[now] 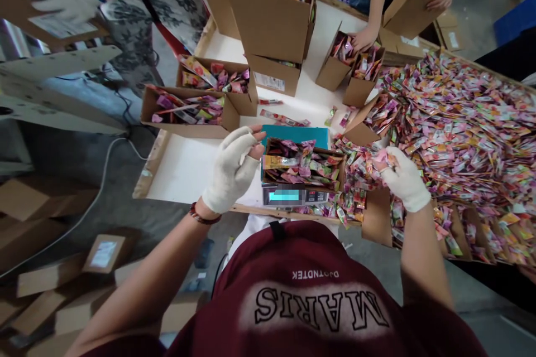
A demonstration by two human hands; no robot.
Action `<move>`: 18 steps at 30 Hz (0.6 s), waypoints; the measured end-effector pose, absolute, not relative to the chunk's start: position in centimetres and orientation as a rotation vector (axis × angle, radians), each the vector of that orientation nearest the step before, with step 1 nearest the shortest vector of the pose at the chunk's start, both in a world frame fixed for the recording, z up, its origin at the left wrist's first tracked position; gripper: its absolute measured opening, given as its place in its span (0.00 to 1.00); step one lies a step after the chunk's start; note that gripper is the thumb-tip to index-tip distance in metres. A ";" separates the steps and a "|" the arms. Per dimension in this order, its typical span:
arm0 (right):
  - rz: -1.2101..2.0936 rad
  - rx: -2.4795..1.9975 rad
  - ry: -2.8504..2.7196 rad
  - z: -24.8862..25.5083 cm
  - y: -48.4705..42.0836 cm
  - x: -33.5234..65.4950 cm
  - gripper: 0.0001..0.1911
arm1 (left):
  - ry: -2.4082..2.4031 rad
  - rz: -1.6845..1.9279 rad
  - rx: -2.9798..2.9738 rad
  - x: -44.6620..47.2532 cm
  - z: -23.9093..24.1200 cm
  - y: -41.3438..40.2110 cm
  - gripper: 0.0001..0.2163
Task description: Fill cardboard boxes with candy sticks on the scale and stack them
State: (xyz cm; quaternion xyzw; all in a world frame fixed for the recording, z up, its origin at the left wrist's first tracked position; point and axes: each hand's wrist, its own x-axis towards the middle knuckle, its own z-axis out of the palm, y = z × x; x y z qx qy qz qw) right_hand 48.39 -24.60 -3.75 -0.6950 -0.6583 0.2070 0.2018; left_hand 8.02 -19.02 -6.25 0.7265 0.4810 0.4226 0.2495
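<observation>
A cardboard box (304,180) full of small, bright wrapped packets sits on a digital scale (320,197) with a lit display and a blue-green platform. Left of this box, my left hand (234,167), in a white glove with bare fingertips, has its thumb and fingers apart and holds nothing. My right hand (404,178), gloved the same way, is over the loose packets (360,170) right of the scale. Its fingers are closed around a pink packet (380,159), partly hidden by the hand.
A large heap of packets (464,128) covers the table's right side. Filled boxes stand at left (188,114) and back (272,17). Across the table, a co-worker's hand (366,38) reaches into a small box. Another person's gloved hand (67,0) is at upper left. Cartons (71,284) lie on the floor.
</observation>
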 end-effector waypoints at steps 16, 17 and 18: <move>0.385 -2.174 -2.331 -4.9 -25.4 50.1 0.20 | 1.078 1.088 2.240 11.3 -4.7 -17.8 0.14; 0.423 -2.140 -2.363 -5.0 -25.5 50.3 0.20 | 1.070 1.081 2.246 11.5 -4.8 -17.8 0.14; 0.453 -2.110 -2.395 -5.1 -25.5 50.5 0.20 | 1.065 1.072 2.248 11.5 -4.8 -17.8 0.14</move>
